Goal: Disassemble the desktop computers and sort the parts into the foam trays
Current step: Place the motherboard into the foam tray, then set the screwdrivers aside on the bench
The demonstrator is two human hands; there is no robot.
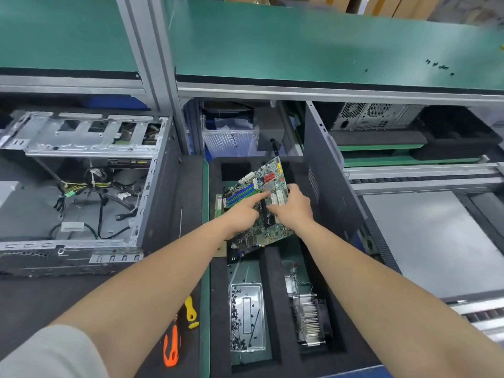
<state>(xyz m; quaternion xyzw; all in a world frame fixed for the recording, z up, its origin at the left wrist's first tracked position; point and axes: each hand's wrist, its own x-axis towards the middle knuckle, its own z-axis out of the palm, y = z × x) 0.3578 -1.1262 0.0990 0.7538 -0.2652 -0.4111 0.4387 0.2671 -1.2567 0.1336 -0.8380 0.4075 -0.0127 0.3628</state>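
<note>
- Two hands are seen in the head view on one motherboard [268,175], which is held tilted over the far compartment of the foam tray [269,296].
- The left hand [242,215] is set at the board's left edge, with the index finger stretched across its face and the other fingers apparently curled at the edge. The right hand [294,208] is curled round the right edge.
- The step is judged to be the seating of the board in its compartment. The gutted computer case [90,143] lies open on the counter to the left.
- A level lowering is called for next, with the edges released only once the board is borne by foam.
- Room is tight. Foam walls close in on each side, a memory stick [219,204] lies just beside the left edge, and an upright side panel [327,181] stands near the right hand.
- The near compartments are taken by a screw-strewn metal plate [246,317] and a heatsink [308,317].
</note>
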